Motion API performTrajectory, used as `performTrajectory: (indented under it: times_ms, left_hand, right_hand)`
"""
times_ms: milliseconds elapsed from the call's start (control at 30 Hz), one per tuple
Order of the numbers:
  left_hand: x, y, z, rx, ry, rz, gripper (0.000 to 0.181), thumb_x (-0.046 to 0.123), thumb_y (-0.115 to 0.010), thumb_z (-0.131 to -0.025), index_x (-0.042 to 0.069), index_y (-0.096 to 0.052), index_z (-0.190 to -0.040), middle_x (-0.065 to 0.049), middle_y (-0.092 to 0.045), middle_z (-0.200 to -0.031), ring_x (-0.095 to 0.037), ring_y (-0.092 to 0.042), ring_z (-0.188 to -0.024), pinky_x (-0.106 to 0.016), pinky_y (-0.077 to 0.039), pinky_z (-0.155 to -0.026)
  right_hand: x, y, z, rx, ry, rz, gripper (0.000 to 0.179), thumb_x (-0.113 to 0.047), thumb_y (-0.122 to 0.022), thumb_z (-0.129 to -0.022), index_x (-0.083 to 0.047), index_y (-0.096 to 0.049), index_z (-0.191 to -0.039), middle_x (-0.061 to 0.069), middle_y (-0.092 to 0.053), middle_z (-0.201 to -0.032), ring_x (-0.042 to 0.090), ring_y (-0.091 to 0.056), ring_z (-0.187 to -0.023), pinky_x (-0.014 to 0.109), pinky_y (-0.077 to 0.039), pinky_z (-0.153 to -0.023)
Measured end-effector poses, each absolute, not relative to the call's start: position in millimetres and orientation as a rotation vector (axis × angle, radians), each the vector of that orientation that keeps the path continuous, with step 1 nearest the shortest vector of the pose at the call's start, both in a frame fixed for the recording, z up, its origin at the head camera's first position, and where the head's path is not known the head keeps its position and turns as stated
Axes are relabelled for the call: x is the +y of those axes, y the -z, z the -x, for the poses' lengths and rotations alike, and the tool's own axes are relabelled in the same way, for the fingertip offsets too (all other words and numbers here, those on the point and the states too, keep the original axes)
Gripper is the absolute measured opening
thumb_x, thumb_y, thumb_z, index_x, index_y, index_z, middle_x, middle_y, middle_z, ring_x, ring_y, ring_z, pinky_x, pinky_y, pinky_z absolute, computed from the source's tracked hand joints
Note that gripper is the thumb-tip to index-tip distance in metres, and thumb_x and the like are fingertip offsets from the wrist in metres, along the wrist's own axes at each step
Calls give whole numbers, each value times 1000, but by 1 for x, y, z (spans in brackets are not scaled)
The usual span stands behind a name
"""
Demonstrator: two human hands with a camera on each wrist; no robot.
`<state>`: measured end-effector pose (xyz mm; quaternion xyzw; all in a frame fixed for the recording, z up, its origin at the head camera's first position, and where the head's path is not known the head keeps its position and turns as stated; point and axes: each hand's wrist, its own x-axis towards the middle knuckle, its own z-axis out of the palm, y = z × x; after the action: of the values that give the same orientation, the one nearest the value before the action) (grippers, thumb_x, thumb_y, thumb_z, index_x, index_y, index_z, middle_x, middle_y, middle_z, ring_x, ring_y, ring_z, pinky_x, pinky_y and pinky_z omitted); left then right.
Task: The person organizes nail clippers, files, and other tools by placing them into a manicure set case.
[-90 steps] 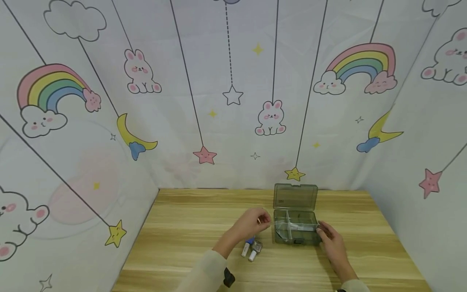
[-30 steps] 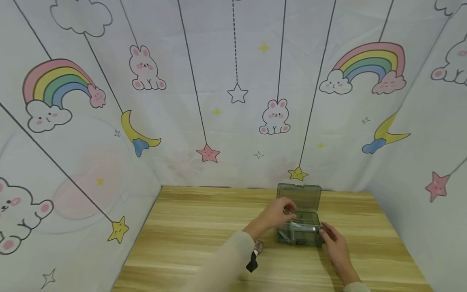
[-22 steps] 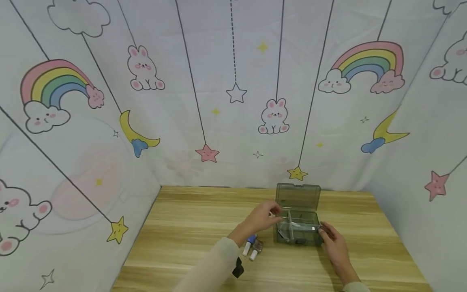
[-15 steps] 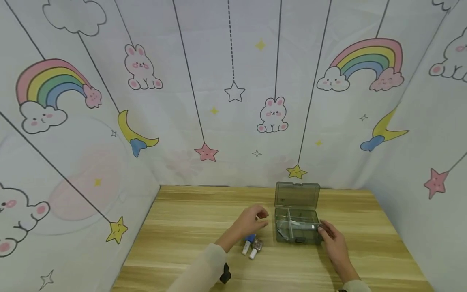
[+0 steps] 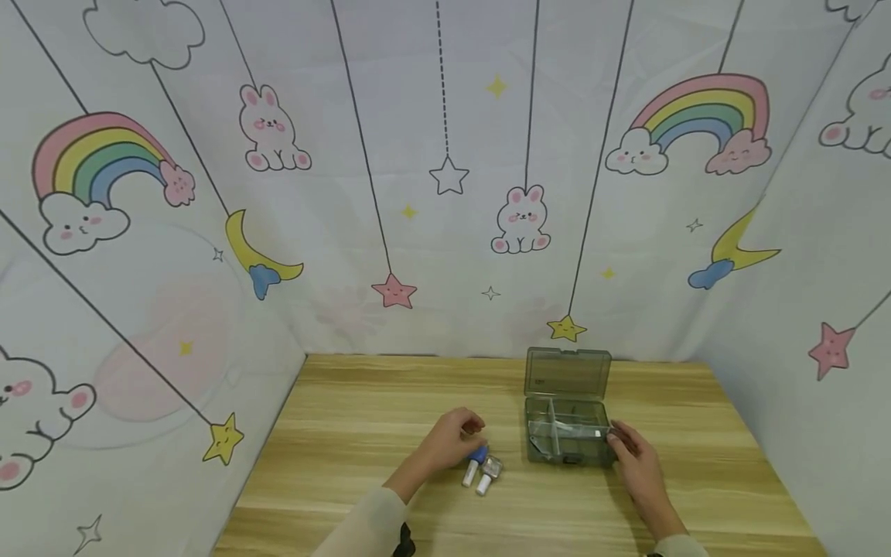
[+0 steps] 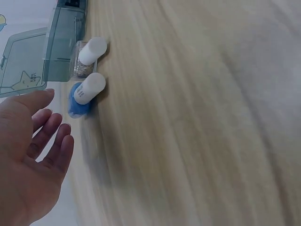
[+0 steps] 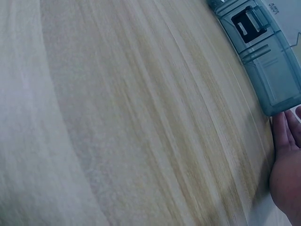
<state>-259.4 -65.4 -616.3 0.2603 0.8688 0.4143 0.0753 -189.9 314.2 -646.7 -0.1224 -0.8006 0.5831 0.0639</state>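
A translucent grey-green compartment box [image 5: 574, 456] stands with its lid [image 5: 567, 373] raised at the back. Inside, a small grey item lies in the left compartment and a clear strip lies across the middle. My right hand [image 5: 642, 473] holds the box's right end, thumb at the rim and fingers along the outer wall. Left of the box lie two nail polish bottles with white caps: a blue one [image 5: 476, 458] and a glittery one [image 5: 490, 468]. My left hand [image 6: 28, 150] holds nothing, its fingers apart and loosely bent beside the blue bottle.
The wood-grain table [image 5: 362, 402] meets a white cloth backdrop [image 5: 445, 325] printed with rabbits, stars and rainbows behind it and at both sides. The raised lid stands close to the back cloth.
My left hand was over the box's left compartment a second ago. It has drawn back leftward, down to the blue bottle. My right hand and the box have stayed in place.
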Motion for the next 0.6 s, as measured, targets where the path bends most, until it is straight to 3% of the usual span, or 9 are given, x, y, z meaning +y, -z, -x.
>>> performTrajectory:
  times_ms: [233,600]
  left_hand:
    - [-74,621,249,2615,-1191,-744,33,19,-80,-97,3,-68,-124,-5,-67,-116,-24,-66,-109,-35,-57,-95]
    - [-70,632,246,2622,-1139,-723,39,19,-83,-93,4,-62,-121,-1,-62,-111,-13,-61,-102,-30,-55,-90]
  right_hand:
    - [314,644,190,-2415,-1752,383,53,-30,-55,-113,0,-48,-156,26,-53,-152,-15,-49,-107,4,-42,-88]
    - [314,645,193,-2408,-1757,398,52,-27,-55,-112,1,-48,-156,25,-54,-152,-16,-49,-106,3,-41,-89]
